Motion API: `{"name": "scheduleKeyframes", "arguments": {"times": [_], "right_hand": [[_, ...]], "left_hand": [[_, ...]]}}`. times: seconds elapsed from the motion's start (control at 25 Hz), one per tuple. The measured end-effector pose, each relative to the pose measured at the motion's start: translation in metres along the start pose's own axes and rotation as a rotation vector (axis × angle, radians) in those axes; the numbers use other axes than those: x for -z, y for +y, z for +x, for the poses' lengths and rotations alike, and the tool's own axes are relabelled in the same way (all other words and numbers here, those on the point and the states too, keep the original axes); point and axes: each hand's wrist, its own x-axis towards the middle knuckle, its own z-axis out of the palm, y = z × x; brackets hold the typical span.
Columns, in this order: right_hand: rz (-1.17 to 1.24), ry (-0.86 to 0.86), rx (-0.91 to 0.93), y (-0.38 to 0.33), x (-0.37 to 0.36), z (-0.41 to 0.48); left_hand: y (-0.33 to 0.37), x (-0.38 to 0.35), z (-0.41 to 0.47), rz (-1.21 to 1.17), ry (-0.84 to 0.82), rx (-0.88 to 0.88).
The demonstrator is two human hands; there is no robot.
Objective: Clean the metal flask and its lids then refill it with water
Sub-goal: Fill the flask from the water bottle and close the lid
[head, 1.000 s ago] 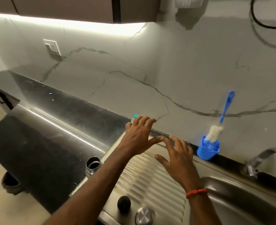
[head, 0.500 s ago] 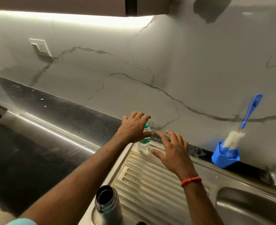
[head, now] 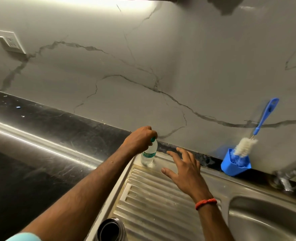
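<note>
Our left hand (head: pixel 140 140) curls round the capped top of the water bottle (head: pixel 148 157), upright at the back corner of the drainer (head: pixel 152 202); our right hand (head: pixel 185 169) hovers beside it, fingers spread, empty; the flask (head: pixel 111 230) stands open at the near edge; we should steady the bottle's body before lifting; half a second ago the left fingers lay straight

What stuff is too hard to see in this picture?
Head view, metal flask: cut off by the bottom edge, only its open mouth shows.
Head view, plastic bottle: cap mostly hidden by the left hand; label too small to read.
Head view, tap: blurred.
</note>
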Motion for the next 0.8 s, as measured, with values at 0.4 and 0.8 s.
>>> {"name": "scheduleKeyframes", "arguments": {"times": [0.4,0.8], "right_hand": [[0.106,0.217,-0.029,0.012,0.019,-0.024],[0.893,0.217,0.026,0.064,0.031,-0.108]], "left_hand": [[0.068,0.064,-0.014,-0.088,0.065,-0.117],[0.177,0.08,-0.068,-0.334,-0.042,-0.453]]}}
